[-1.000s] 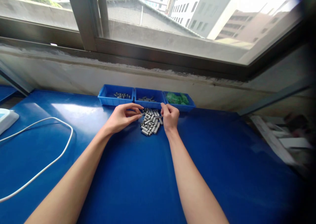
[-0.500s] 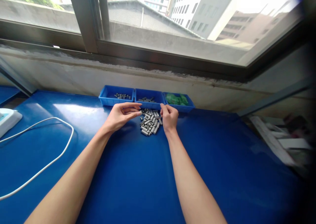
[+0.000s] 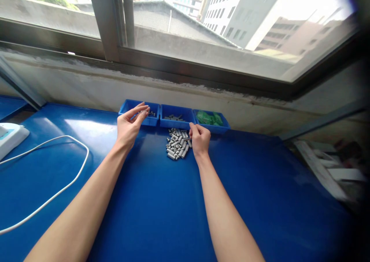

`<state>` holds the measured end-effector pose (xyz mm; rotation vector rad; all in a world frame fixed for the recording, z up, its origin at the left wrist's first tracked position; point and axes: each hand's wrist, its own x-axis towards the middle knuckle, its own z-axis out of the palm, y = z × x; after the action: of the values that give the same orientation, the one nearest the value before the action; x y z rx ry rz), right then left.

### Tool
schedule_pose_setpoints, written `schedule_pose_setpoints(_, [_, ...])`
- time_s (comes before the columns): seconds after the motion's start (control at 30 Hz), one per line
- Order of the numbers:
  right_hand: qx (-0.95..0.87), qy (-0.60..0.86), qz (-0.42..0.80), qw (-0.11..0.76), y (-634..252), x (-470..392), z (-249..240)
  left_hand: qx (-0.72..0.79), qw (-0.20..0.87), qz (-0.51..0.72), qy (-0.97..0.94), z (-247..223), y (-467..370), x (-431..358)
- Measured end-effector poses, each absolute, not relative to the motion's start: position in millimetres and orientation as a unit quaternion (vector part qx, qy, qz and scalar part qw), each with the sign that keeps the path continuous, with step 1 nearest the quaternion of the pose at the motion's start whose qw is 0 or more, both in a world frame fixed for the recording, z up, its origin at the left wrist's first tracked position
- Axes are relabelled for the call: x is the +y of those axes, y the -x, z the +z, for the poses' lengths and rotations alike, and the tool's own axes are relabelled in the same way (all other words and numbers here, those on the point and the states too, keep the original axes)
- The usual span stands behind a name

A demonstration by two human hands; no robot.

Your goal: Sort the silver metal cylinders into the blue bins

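My left hand (image 3: pixel 128 129) is over the left blue bin (image 3: pixel 125 108), thumb and fingertips brought together in a pinch. Whatever lies between those fingertips is too small to make out. Small metal screws (image 3: pixel 153 113) show in that bin beside the fingertips. To the right, my right hand (image 3: pixel 200 140) is closed, thumb against curled fingers, and what it holds is hidden. It sits at the right edge of a pile of silver metal cylinders (image 3: pixel 177 144) on the blue table (image 3: pixel 162 208).
The middle blue bin (image 3: pixel 164 123) holds grey metal pieces, and the right bin (image 3: pixel 219 130) holds green plastic bags (image 3: pixel 209 118). A white cable (image 3: pixel 76 173) loops across the table's left side near a white power strip (image 3: pixel 14 136). Behind the bins is a wall below a window.
My left hand has moved left and away from me, from beside the metal pile to over the left bin, its fingers drawing together. My right hand stays closed by the pile.
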<state>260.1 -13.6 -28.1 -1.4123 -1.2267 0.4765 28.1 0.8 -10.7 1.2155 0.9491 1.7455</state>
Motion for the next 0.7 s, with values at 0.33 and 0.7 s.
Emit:
schedule_pose_setpoints(0.33, [-0.531,0.611,0.179,0.560,-260,-15,-29,0.418,0.369,0.544,-0.628,-15,-40,-11])
schedule_pose_setpoints(0.7, [-0.584,0.580,0.178,0.539,-257,-22,-26,0.362,0.256,0.382,-0.811,-20,-42,-16])
